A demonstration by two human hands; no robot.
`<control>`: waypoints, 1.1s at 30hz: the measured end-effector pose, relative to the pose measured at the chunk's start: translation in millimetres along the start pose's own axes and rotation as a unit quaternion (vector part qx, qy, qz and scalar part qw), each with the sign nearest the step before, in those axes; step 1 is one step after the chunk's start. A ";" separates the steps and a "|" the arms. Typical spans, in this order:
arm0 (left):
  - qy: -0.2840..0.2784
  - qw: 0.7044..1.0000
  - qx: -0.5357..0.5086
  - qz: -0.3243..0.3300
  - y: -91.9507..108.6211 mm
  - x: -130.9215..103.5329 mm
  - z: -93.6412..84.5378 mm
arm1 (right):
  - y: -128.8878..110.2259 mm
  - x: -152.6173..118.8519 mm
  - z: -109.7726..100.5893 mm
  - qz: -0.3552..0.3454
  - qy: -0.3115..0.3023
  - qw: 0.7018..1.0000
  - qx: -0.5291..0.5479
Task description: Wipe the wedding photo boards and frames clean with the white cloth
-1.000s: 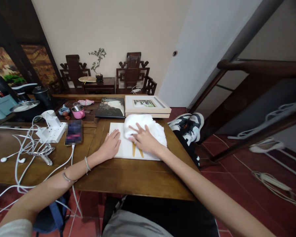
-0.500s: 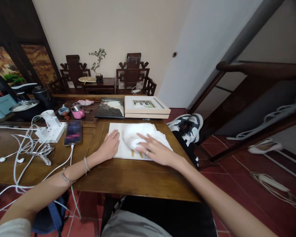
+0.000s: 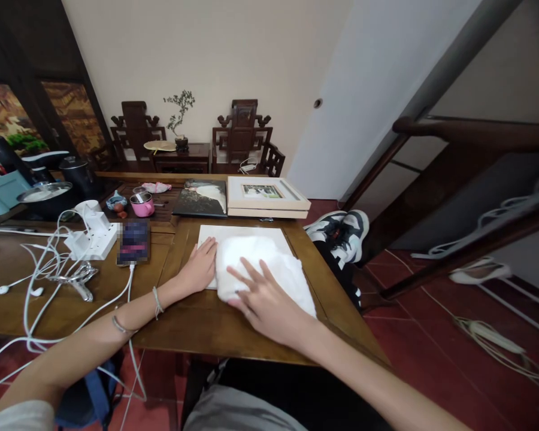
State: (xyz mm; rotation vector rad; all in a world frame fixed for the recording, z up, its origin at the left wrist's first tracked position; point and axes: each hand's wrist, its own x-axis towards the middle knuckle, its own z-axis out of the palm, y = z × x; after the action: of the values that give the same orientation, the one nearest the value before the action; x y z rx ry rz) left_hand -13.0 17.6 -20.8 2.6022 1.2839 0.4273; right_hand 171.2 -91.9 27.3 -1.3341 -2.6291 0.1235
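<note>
Wooden table: white panel; from it, stacked frames at one o'clock, phone and power strip at nine.

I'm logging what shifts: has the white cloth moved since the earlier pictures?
Yes, toward the camera: the white cloth is farther from the stacked frames and now covers part of the white panel's near edge.
</note>
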 end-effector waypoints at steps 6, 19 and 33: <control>0.015 1.000 0.008 0.001 -2.6 0.7 3.6 | 22.3 -15.9 -19.6 -0.013 -0.048 0.996 0.076; 0.157 0.947 -0.251 -0.124 -3.4 7.8 -5.8 | 34.8 76.3 2.9 0.033 0.005 0.999 -0.011; 0.061 0.992 -0.106 -0.032 -3.1 2.3 2.8 | 83.1 22.6 -14.7 0.095 0.003 0.983 0.157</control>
State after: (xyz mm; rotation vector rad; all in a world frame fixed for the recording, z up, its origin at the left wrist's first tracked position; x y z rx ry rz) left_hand -13.0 21.2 -24.0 2.3840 1.2784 0.6799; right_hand 226.9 -24.6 31.5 -1.4606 -2.3441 0.5368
